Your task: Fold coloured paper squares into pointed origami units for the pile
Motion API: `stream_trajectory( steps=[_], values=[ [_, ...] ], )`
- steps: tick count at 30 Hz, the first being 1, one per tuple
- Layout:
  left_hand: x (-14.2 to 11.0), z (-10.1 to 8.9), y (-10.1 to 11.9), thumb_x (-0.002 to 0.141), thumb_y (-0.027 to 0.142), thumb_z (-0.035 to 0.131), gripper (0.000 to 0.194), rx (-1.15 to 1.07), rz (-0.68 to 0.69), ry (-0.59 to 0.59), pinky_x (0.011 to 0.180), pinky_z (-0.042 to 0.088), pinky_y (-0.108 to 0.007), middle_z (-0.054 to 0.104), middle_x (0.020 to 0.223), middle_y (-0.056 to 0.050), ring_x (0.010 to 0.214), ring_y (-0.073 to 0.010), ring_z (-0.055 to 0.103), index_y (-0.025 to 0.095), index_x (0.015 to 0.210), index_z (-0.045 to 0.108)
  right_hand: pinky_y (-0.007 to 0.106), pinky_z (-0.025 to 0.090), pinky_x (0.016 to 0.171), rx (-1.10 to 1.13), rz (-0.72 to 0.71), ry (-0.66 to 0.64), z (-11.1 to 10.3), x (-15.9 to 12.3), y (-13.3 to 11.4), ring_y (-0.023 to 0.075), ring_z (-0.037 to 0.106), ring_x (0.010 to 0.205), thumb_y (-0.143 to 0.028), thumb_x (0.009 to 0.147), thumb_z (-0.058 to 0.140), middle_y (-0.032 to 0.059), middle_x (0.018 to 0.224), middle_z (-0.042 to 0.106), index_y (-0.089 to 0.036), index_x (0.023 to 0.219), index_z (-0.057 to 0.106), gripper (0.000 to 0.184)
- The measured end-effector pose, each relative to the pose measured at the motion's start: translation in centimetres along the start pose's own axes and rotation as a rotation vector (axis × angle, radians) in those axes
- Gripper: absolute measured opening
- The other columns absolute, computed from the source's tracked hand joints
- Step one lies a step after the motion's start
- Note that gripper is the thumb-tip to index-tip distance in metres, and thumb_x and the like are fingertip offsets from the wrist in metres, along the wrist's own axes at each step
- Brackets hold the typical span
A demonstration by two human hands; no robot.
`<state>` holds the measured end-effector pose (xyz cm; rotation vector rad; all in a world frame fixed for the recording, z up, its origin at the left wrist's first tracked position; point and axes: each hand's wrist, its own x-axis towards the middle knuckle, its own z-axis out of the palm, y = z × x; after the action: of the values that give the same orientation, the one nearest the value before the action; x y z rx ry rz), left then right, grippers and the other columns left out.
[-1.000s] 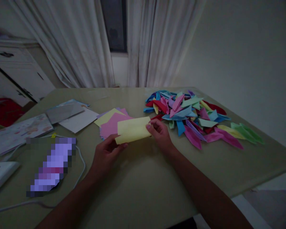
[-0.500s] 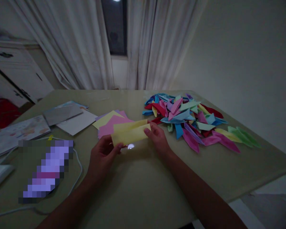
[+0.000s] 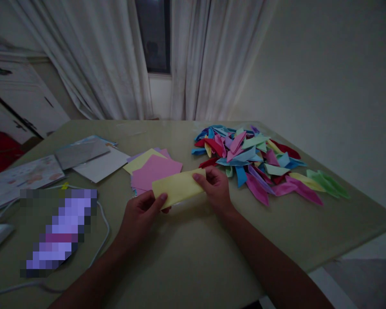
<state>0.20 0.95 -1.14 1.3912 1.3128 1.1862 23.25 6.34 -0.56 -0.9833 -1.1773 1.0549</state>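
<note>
A yellow sheet of paper (image 3: pixel 180 185), folded into a narrow rectangle, is held above the table between both hands. My left hand (image 3: pixel 144 212) grips its left end, thumb on the near face and fingers behind. At the right end, my right hand (image 3: pixel 216 186) pinches it the same way. Just beyond the folded sheet lies a loose stack of square coloured paper (image 3: pixel 157 169), pink and yellow uppermost. To the right spreads a heap of folded paper pieces (image 3: pixel 241 150) in many colours, a little beyond my right hand.
A phone-like device (image 3: pixel 61 234), blurred out, lies at the left with a white cable (image 3: pixel 107 231) around it. Behind it are booklets (image 3: pixel 25 178) and a white sheet (image 3: pixel 101 165). The table's right edge (image 3: pixel 354 244) slants toward me. Curtains (image 3: pixel 109 60) hang behind the table.
The yellow paper's upper flap, raised before, now lies flat against the rest, making one narrow strip. Both hands keep hold of its ends. The camera view has shifted slightly.
</note>
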Motion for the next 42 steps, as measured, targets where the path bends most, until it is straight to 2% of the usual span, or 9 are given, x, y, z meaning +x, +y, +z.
stream_trajectory(
  steps=[3,7,11,15,17,23,28,33,42],
  values=[
    [0.1,0.0,0.3,0.094,0.047,0.072,0.031,0.0,0.026,0.035,0.06,0.052,-0.026,0.077,0.073,-0.003,0.066,-0.0188,0.07,0.019,0.086,0.08,0.028,0.056,0.068,0.02,-0.013,0.008,0.1,-0.1,-0.1,0.0165,0.069,0.072,-0.042,0.077,0.095,0.0,0.083,0.075,-0.022,0.092,0.067,0.037],
    [0.1,0.1,0.5,0.09,0.047,0.076,0.032,-0.019,0.015,0.033,0.058,0.049,-0.024,0.074,0.071,-0.002,0.065,-0.0169,0.067,0.018,0.076,0.078,0.028,0.058,0.069,0.096,0.01,0.025,0.3,-0.1,-0.6,0.0168,0.073,0.074,-0.036,0.078,0.094,-0.0023,0.085,0.077,-0.027,0.122,0.065,0.054],
    [-0.1,0.1,0.6,0.087,0.05,0.081,0.032,-0.134,-0.004,0.122,0.07,0.057,-0.026,0.081,0.088,-0.005,0.081,-0.0205,0.074,0.019,0.096,0.082,0.027,0.057,0.071,0.089,-0.001,-0.006,0.2,-0.2,-0.8,0.0149,0.072,0.074,-0.034,0.078,0.094,-0.0006,0.086,0.078,-0.024,0.106,0.073,0.036],
    [-0.1,0.1,0.9,0.083,0.053,0.084,0.037,-0.136,-0.009,0.234,0.072,0.059,-0.028,0.082,0.09,-0.007,0.081,-0.0219,0.075,0.018,0.094,0.083,0.028,0.058,0.071,0.077,-0.028,-0.024,0.2,-0.3,-0.7,0.0158,0.071,0.076,-0.035,0.079,0.094,0.0007,0.086,0.078,-0.024,0.099,0.075,0.029],
    [-0.2,0.1,1.0,0.082,0.052,0.086,0.037,-0.145,0.006,0.248,0.072,0.059,-0.029,0.081,0.09,-0.007,0.082,-0.0218,0.075,0.017,0.095,0.083,0.028,0.058,0.07,0.085,-0.037,-0.032,0.2,-0.2,-0.6,0.0156,0.071,0.076,-0.035,0.079,0.094,0.0005,0.086,0.078,-0.024,0.099,0.075,0.029],
    [-0.4,0.2,0.5,0.087,0.043,0.085,0.05,-0.185,0.081,0.232,0.071,0.058,-0.025,0.078,0.091,-0.003,0.083,-0.0174,0.074,0.023,0.132,0.076,0.027,0.056,0.067,0.067,-0.054,-0.033,0.0,0.1,0.2,0.016,0.07,0.074,-0.039,0.077,0.095,0.001,0.084,0.077,-0.023,0.099,0.075,0.033],
    [-0.4,0.1,0.6,0.088,0.043,0.084,0.038,-0.132,0.073,0.248,0.077,0.061,-0.027,0.079,0.096,-0.005,0.088,-0.0187,0.075,0.021,0.119,0.081,0.03,0.059,0.071,0.038,-0.054,-0.036,-0.1,0.1,0.2,0.0179,0.072,0.078,-0.041,0.078,0.094,0.0024,0.087,0.079,-0.024,0.099,0.075,0.034],
    [-0.2,0.2,0.4,0.087,0.044,0.083,0.039,-0.12,0.045,0.259,0.086,0.064,-0.033,0.081,0.105,-0.008,0.098,-0.0238,0.078,0.02,0.117,0.08,0.03,0.058,0.069,0.036,0.014,0.012,-0.3,0.4,0.4,0.0188,0.072,0.075,-0.047,0.076,0.094,0.0039,0.087,0.08,-0.022,0.092,0.075,0.035],
    [-0.1,0.0,-0.3,0.088,0.043,0.083,0.034,-0.079,0.06,0.286,0.086,0.062,-0.033,0.082,0.106,-0.007,0.096,-0.0229,0.078,0.022,0.115,0.081,0.029,0.055,0.066,0.052,0.072,0.062,-0.4,0.8,1.1,0.0183,0.071,0.07,-0.051,0.076,0.091,0.0037,0.082,0.081,-0.021,0.086,0.079,0.034]
  ],
)
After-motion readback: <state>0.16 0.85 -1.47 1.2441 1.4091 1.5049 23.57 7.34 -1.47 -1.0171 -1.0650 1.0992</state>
